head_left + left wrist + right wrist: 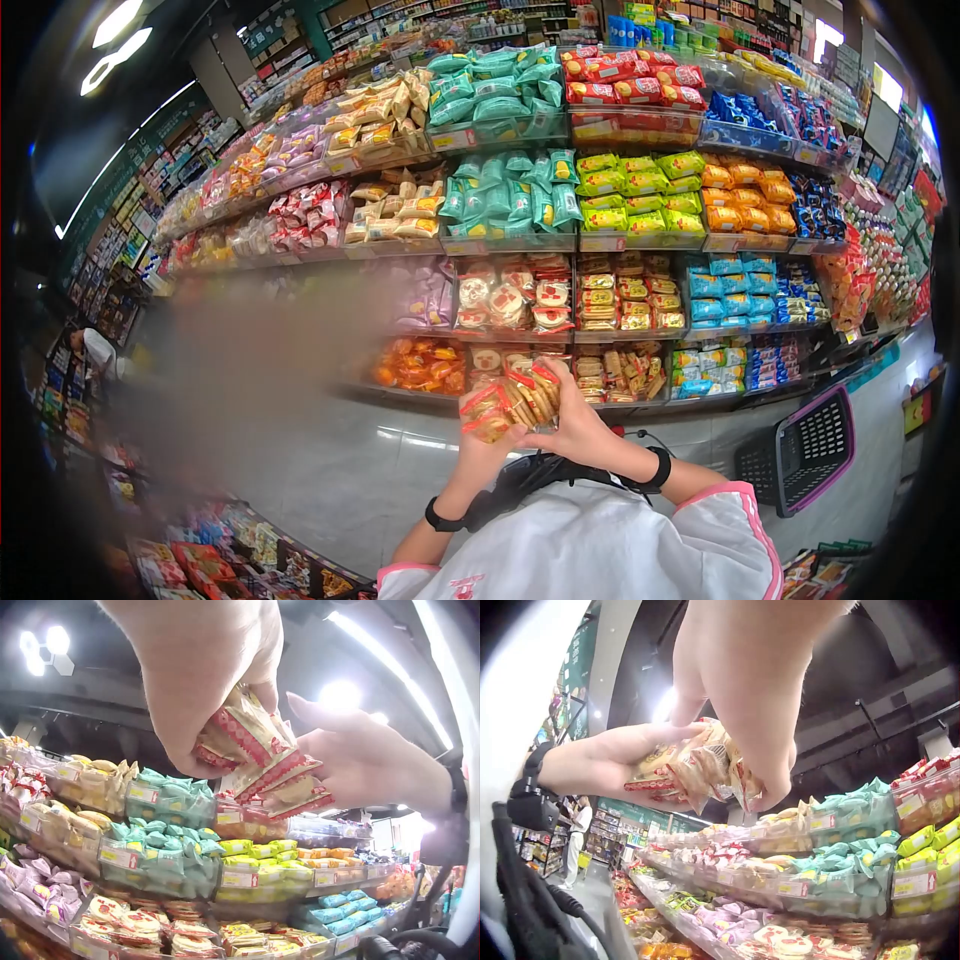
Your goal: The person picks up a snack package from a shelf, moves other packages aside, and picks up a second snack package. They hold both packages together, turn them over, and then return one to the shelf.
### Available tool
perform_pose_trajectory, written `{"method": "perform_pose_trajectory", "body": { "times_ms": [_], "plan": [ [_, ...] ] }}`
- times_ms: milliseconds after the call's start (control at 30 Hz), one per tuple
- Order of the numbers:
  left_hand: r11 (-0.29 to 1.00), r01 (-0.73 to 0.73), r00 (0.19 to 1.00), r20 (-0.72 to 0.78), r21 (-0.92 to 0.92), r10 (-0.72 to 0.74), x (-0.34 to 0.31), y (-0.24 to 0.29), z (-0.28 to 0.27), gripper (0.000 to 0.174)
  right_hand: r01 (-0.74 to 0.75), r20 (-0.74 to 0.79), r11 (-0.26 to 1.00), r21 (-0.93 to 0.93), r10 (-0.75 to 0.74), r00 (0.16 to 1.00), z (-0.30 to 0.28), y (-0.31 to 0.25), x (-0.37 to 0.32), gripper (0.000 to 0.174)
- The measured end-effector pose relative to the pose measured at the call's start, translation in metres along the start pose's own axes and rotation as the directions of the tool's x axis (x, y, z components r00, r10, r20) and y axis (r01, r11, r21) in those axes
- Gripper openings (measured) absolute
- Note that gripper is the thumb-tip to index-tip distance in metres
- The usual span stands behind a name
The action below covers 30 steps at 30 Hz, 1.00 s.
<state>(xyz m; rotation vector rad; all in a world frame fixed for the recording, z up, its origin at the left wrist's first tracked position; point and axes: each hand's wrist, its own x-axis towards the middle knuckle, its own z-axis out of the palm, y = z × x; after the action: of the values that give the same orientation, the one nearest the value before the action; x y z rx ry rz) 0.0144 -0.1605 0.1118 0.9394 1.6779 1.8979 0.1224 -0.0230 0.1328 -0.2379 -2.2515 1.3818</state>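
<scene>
Several clear-wrapped biscuit packets (520, 402) with red edges are bunched side by side between my two hands, in front of my body. My left hand (482, 437) grips the left end of the bunch, while my right hand (578, 420) clasps the right end. In the left wrist view, the fingers of the left hand (206, 682) curl round the packets (259, 754), whose crimped red ends stick out. The right wrist view has the right hand (754, 705) over the packets (705, 769) from above, with the left hand (619, 761) on their other side.
Tiered snack bins (510, 240) rise in front, holding teal (510, 195), green (640, 190) and orange (748, 195) packs. A dark basket with a purple rim (850, 440) stands at right. A blurred shape (240, 360) covers the left. A person (576, 840) stands down the aisle.
</scene>
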Motion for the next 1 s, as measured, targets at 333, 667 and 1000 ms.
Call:
{"method": "perform_pose_trajectory", "body": {
  "times_ms": [333,667,1000],
  "plan": [
    [0.884,0.382,0.908,0.291,-0.271,-0.303,-0.003,-0.031,-0.033,0.051,-0.192,0.114,0.951,0.244,0.169,0.979,-0.007,0.010,0.006,0.095],
    [0.987,0.163,0.936,0.318,-0.010,-0.151,0.004,0.015,-0.014,0.060,-0.134,0.069,0.978,0.158,0.125,0.990,0.000,0.020,0.005,0.098],
    [0.994,0.091,0.949,0.297,0.067,-0.107,0.003,0.015,-0.004,0.062,-0.033,-0.125,0.979,0.203,0.059,0.990,0.007,0.022,0.005,0.092]
  ]
}}
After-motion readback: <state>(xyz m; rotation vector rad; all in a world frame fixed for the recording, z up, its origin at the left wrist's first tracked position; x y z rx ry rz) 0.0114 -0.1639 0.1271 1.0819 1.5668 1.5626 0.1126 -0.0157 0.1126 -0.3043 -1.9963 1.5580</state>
